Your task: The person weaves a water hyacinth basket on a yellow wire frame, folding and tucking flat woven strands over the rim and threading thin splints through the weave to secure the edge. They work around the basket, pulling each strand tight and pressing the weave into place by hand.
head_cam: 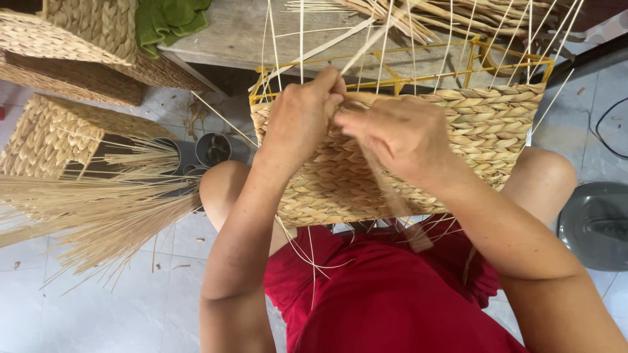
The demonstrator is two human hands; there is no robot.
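Basket (458,144) half-woven, on the lap, propped against yellow wire frame (392,72). Left hand (302,117) and right hand (399,134) touching at the upper rim — both pinched shut on a flat reed strand (356,49). Strand's long axis up and away toward the bench (229,33); left hand nearer its free length. Loose straw bundle (98,209) well apart, lower left.

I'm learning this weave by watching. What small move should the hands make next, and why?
Probably pull the strand snug. The left hand and right hand pinch a flat strand at the top row of the half-woven basket, where the yellow frame is bare.
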